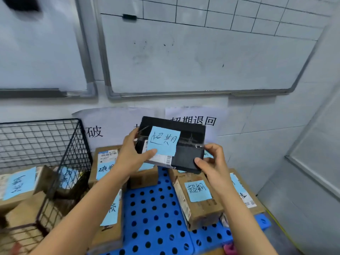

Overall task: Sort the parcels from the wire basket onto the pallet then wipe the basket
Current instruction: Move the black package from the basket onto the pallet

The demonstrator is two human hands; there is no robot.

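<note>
Over pallet (156, 214), both hands gripping blk parcel (185, 144)

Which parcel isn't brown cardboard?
The black parcel, gripped by left hand and right hand; those on the pallet and in the wire basket are brown.

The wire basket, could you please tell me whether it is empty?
Not empty: brown parcels with blue notes lie inside the wire basket.

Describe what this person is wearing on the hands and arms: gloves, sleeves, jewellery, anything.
Nothing is worn that the view shows. The left hand and right hand are bare, with no gloves, rings, watch or wristband. Both forearms are uncovered down to the bottom edge of the picture, so no sleeve appears.
</note>
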